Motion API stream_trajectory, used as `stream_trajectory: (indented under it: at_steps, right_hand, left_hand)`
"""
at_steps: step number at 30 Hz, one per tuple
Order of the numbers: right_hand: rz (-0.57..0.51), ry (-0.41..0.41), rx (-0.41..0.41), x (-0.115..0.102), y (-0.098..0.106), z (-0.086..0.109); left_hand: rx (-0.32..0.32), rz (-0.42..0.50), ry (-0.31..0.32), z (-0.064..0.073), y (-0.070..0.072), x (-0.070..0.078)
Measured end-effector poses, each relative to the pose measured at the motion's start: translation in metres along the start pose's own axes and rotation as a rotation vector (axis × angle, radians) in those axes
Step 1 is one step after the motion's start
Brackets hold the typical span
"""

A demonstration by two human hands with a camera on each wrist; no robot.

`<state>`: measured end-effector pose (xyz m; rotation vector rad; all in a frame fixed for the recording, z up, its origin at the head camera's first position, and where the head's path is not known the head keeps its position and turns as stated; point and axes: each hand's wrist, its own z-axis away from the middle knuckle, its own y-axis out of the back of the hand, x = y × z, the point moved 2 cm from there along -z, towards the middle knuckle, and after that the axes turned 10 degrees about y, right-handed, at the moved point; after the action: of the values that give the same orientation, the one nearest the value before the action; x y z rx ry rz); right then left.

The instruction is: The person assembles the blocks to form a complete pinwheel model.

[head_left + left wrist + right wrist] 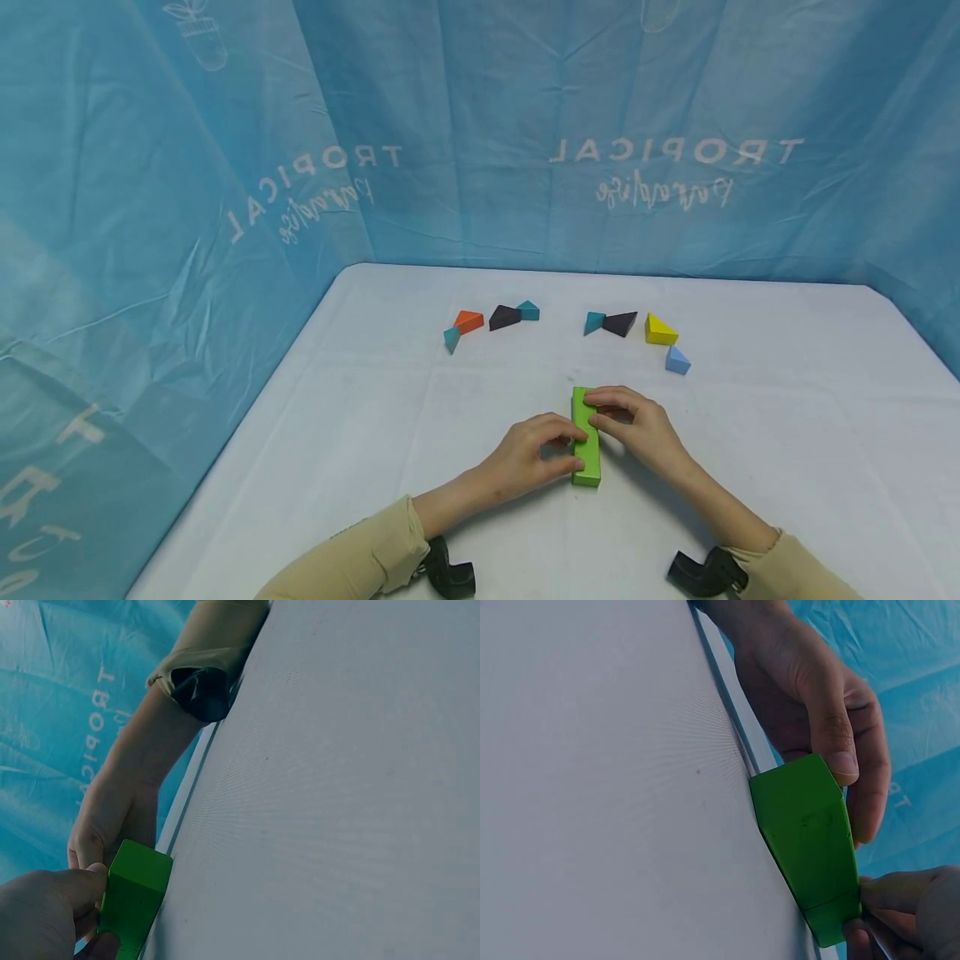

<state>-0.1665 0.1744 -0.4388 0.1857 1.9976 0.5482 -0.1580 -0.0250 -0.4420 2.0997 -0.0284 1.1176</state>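
So there's one white bench (810,400), then two hands, left hand (528,454) and right hand (647,429), both with bent fingers, thumb and fingertips a bit apart, gripping the same green bar (587,454). Only one of those, right between the hands: long, bright green, flat faces, squared edges. Farther out past the hands, eight little blocks, three teal wedges (528,312), two black wedges (619,323), plus one orange wedge (469,322), one yellow wedge (660,332), one blue wedge (678,362).
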Motion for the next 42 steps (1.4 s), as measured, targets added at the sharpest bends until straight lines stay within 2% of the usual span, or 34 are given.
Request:
stream_trajectory:
  at_steps: [7, 11, 16, 24, 29, 33, 42]
  right_hand:
    - [0.021, -0.010, 0.009, -0.002, 0.000, 0.002]
    - [0.036, -0.062, 0.015, -0.007, 0.008, 0.000]
    - [0.031, -0.102, 0.086, -0.010, 0.034, -0.008]
    - [0.092, -0.163, 0.290, 0.008, 0.088, -0.015]
    - [0.146, -0.220, 0.328, 0.019, 0.109, -0.016]
    - [0.147, -0.238, 0.331, 0.031, 0.114, -0.016]
    - [0.139, -0.264, 0.302, 0.056, 0.110, -0.016]
  left_hand:
    - [-0.011, -0.005, -0.006, -0.001, 0.001, 0.001]
    - [0.028, 0.030, -0.011, -0.004, 0.007, 0.001]
    - [0.078, 0.090, 0.032, -0.012, 0.013, 0.000]
    - [0.077, -0.011, 0.095, -0.015, 0.008, -0.006]
    - [0.056, -0.020, 0.097, -0.014, 0.005, -0.008]
    - [0.049, -0.013, 0.089, -0.013, 0.004, -0.009]
    - [0.051, 0.002, 0.077, -0.014, 0.003, -0.009]
